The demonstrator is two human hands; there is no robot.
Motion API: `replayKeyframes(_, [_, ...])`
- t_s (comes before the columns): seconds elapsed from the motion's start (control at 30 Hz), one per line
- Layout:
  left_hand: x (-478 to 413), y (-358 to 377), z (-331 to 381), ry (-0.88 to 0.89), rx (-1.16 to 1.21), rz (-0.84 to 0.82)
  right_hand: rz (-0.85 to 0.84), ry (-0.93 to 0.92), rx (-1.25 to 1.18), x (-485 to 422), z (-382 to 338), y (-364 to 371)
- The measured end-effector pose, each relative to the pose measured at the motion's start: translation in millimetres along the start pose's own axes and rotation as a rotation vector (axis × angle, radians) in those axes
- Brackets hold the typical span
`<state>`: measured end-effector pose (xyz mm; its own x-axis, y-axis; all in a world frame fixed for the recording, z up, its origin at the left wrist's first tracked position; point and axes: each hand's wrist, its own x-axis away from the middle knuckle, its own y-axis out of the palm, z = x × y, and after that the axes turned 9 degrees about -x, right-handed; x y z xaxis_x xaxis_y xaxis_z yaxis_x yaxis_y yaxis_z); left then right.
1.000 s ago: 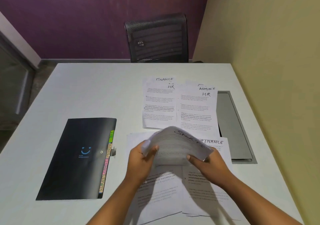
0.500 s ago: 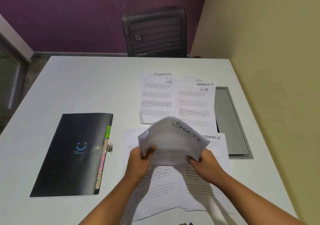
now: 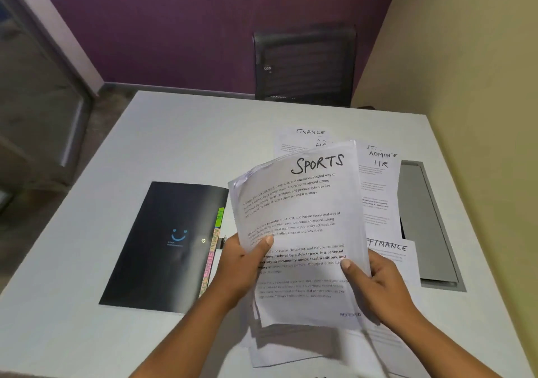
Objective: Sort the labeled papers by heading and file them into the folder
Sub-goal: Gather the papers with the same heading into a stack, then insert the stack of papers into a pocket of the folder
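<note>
Two hands, one held stack, one folder. The left hand grips the left edge of the SPORTS stack, thumb on the front and fingers behind. The right hand grips the lower right edge the same way. Both are clamped on it.

The SPORTS stack is several sheets, exact count unclear. It is lifted off the table and tilted up toward the camera, with its top left corner fanned.

One black folder lies flat and closed, just left of the left hand. Coloured tabs stick out along its right edge. The top two read HR and ADMIN; the lower ones are unreadable.

Five headings show on the flat sheets:
- The back pile shows FINANCE, with a part-hidden HR below.
- The ADMIN pile, right of it, has HR under ADMIN.
- One FINANCE sheet lies by the right hand.

More loose sheets lie under the held stack, number unclear.

The table is white, with one grey hatch set into its right side, just beside the ADMIN pile. One dark mesh chair stands at the far edge. A purple wall is behind and a yellow wall to the right.

Both bare forearms come in from the bottom and converge on the stack.
</note>
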<state>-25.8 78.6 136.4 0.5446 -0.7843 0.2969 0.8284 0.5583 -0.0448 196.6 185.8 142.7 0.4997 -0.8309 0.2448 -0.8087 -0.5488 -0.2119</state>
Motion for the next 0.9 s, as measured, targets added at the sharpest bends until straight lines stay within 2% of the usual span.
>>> replayKeyframes(0.13, [-4.2, -24.8, -15.9, -0.008, -0.147, -0.003, 0.065, 0.046, -0.068, -4.6, 3.7, 24.6])
replayKeyframes(0.23, [-7.2, -49.2, -42.9, -0.158, -0.254, 0.082, 0.157, 0.117, -0.192, -5.7, 3.5, 38.8])
replayKeyframes(0.33, [-11.4, -84.4, -83.0, -0.14, -0.755, 0.253, 0.229, 0.191, -0.269, -1.9, 7.7, 51.5])
replayKeyframes(0.4, [-14.6, -103.4, -105.9, -0.087, -0.96, 0.306, 0.288, 0.245, -0.312, 1.5, 13.4, 58.1])
replayKeyframes(0.57, [-20.9, -124.6, -143.2, -0.232, -1.412, 0.252, 0.355, 0.307, -0.32, 12.1, 24.6, 67.2])
replayKeyframes(0.73, [-25.3, -123.0, -142.2, -0.278, -1.512, 0.165, 0.371, 0.333, -0.264, 17.1, 33.2, 64.5])
replayKeyframes(0.9, [-27.3, -116.5, -139.1, -0.363, -1.488, 0.075, 0.372, 0.342, -0.294, 14.2, 29.0, 61.1])
